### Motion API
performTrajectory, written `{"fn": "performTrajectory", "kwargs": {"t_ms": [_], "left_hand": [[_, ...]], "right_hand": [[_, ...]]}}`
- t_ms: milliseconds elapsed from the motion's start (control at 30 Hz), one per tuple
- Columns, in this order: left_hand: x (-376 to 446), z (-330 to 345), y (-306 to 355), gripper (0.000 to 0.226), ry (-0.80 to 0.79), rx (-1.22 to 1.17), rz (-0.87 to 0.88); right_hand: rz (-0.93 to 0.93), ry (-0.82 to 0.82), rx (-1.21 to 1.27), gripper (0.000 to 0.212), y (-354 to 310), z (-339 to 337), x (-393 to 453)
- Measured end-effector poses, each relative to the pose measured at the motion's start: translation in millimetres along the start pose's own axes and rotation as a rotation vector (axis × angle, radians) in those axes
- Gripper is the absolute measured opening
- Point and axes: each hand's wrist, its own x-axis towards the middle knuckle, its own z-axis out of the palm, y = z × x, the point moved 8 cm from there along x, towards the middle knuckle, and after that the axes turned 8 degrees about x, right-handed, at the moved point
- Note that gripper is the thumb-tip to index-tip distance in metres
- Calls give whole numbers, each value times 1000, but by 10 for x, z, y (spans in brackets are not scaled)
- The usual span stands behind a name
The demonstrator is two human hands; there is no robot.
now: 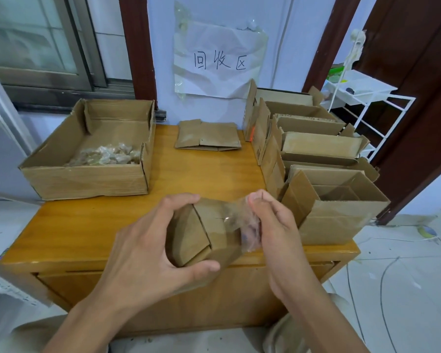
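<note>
the left hand grips a small cardboard box by its end, thumb below and fingers curled over the top, holding it above the near edge of the wooden counter. the right hand pinches a strip of clear tape (crumpled, still stuck to the box) at the box's other end. a large open box of tape wads sits at left.

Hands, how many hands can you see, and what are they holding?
2. The left hand grips a small cardboard box over the front edge of the wooden table. The right hand pinches clear tape at that box's right end. None seem hidden.
</note>
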Motion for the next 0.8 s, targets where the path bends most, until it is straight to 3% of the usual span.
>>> {"fn": "performTrajectory", "kwargs": {"t_ms": [400, 567, 700, 800], "left_hand": [[-140, 65, -190, 94, 34, -77, -27], [-188, -37, -34, 96, 152, 105, 92], [-293, -62, 323, 97, 182, 271, 348], [-374, -153, 631, 72, 307, 410, 526]], "right_hand": [[-60, -37, -193, 37, -94, -91, 68], [222, 86, -124, 66, 115, -217, -38], [287, 22, -605, 86, -32, -230, -8], [262, -52, -852, 106, -244, -181, 47]]}}
